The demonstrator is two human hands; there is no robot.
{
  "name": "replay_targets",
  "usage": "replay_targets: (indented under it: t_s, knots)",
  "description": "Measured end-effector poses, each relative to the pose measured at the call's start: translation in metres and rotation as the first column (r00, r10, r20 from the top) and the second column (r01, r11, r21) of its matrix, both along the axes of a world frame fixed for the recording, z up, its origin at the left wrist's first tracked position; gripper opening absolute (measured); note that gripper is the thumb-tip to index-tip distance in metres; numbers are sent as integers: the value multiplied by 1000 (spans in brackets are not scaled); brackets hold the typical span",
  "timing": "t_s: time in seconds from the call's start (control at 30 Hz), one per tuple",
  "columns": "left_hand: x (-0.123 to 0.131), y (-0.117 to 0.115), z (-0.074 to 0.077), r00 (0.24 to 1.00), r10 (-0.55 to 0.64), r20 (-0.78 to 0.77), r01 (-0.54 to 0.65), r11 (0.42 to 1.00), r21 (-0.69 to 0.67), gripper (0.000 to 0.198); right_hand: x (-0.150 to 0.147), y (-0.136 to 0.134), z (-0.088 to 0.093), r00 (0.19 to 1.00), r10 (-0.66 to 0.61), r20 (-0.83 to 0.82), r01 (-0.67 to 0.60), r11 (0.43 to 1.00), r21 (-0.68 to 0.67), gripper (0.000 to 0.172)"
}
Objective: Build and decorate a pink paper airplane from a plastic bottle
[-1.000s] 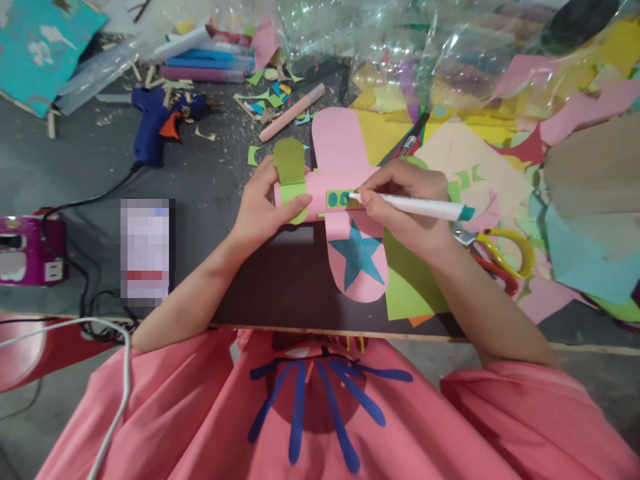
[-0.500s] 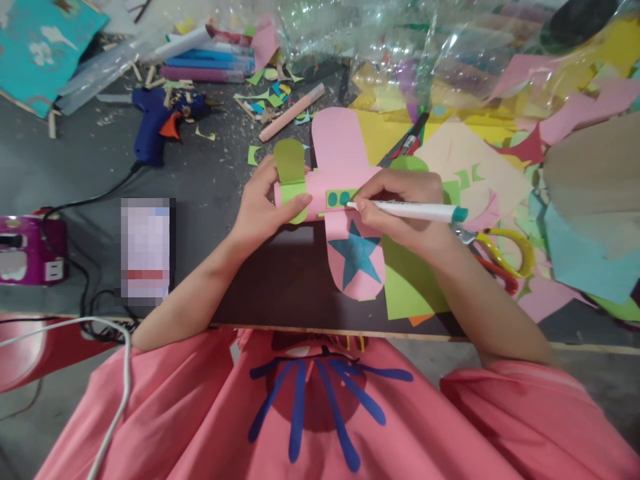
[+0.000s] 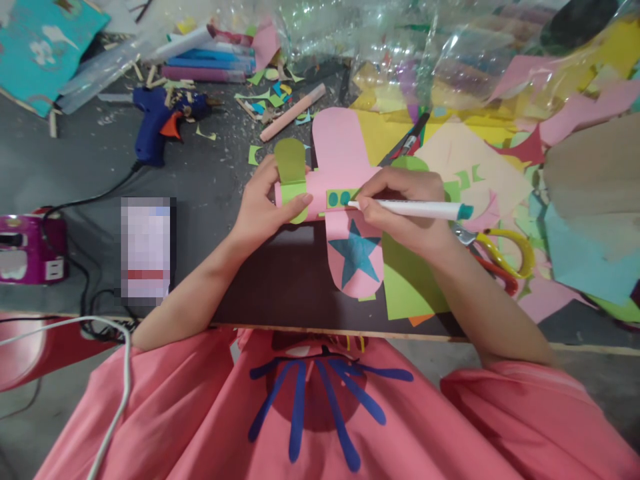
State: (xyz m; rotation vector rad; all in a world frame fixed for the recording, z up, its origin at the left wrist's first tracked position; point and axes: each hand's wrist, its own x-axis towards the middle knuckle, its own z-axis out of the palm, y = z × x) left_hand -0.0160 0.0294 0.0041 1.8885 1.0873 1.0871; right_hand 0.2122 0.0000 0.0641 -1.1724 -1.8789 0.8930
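Observation:
A pink paper airplane lies across the middle of the table, with a teal star on its near wing and a green tail piece at its left end. My left hand grips the tail end, thumb on top. In my right hand is a white marker with a teal end cap. Its tip meets a green strip on the body, beside two teal dots. The right part of the body is hidden under my right hand.
A blue glue gun and a phone lie at the left. Yellow-handled scissors rest on paper scraps at the right. Markers and plastic bags fill the back. Green paper lies near the front edge.
The marker in my right hand has tilted slightly and its rear end has shifted a little right. My left hand and the airplane are nearly unmoved.

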Motion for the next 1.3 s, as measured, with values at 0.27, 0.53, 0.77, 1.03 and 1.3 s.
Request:
replay_targets:
  t_s: [0.27,0.53,0.77,1.03,1.3]
  knots:
    - [0,0,0,1000,3,7,-3,1000,-11,53,-2,-1,0,1000,-14,0,14,1000,4,18]
    - [0,-1,2,1000,5,5,-4,999,-42,53,9,5,-5,984,-30,-175,13,995,-99,26]
    - [0,-1,2,1000,12,11,-11,998,-58,52,15,2,-3,976,0,-216,-25,994,-111,10]
    - [0,-3,3,1000,26,8,-25,996,-87,49,9,-3,-3,991,-51,-126,48,998,-28,14]
    - [0,-3,4,999,32,1,-32,994,-105,48,9,-4,-4,996,-57,-66,57,998,-4,17]
